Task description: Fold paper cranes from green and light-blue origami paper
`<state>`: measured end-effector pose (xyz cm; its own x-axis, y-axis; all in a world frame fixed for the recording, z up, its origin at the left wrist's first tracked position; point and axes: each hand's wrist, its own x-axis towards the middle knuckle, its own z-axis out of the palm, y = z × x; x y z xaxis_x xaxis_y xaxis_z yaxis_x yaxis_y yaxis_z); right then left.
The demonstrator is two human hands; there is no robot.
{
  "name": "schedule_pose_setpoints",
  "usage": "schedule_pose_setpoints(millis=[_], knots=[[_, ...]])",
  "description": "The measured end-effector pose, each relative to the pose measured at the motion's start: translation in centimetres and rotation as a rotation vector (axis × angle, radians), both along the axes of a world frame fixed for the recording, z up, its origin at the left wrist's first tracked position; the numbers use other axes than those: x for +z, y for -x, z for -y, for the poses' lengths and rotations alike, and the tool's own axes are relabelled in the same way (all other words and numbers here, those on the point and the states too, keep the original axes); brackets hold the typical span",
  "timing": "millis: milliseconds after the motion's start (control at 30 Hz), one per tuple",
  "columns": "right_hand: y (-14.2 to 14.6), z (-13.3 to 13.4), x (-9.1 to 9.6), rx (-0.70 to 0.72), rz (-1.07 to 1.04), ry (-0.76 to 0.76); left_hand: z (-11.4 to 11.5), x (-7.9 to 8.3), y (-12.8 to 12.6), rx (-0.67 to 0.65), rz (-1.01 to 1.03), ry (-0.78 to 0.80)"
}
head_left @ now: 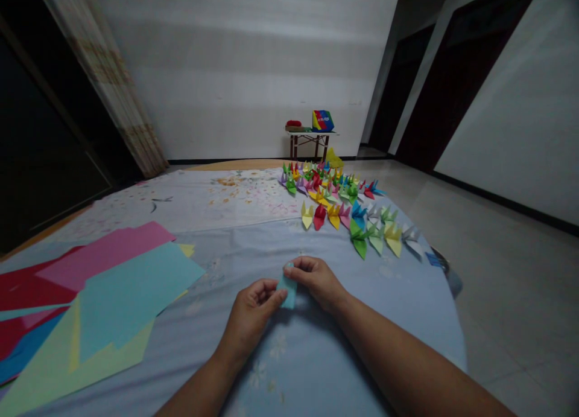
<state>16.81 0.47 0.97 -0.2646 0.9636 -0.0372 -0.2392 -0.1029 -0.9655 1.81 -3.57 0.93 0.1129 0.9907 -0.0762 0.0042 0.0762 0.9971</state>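
Between my hands is a small folded piece of light blue paper (288,292), held up just above the tablecloth. My left hand (254,308) pinches its lower left edge between thumb and fingers. At its top, my right hand (316,280) grips the paper with thumb and forefinger. Beyond and to the right stand folded paper cranes (359,239) in many colours, some in loose rows and others crowded farther back. To the left of my hands lies a spread of flat coloured sheets, with a light blue sheet (136,290) on top and a pink sheet (122,248) behind it.
A pale blue flowered cloth (253,248) covers the round table. Against the far wall stands a small table (312,134) bearing a multicoloured box (322,120) and a red item (294,123). A curtain (108,73) hangs at the left; tiled floor lies to the right.
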Motion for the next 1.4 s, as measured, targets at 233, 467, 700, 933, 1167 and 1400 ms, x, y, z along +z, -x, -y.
schedule_pose_setpoints(millis=[233, 467, 700, 933, 1167, 1400], knots=[[-0.4, -0.1, -0.1, 0.147, 0.015, -0.050, -0.2, 0.4, 0.3, 0.072, -0.017, -0.067], [-0.6, 0.0, 0.3, 0.156, 0.052, -0.102, -0.3, 0.3, 0.3, 0.083, 0.077, -0.048], [-0.4, -0.1, 0.1, 0.143, 0.012, -0.077, -0.1, 0.5, 0.2, 0.177, -0.011, -0.191], [-0.2, -0.1, -0.5, 0.119, 0.061, -0.101, 0.0, 0.4, 0.5, 0.165, -0.202, -0.248], [-0.2, -0.1, -0.7, 0.079, 0.194, -0.164, 0.3, 0.4, 0.6, 0.135, -0.303, -0.280], [-0.1, -0.1, -0.8, 0.088, 0.217, -0.188, 0.2, 0.4, 0.7, 0.124, -0.331, -0.300]])
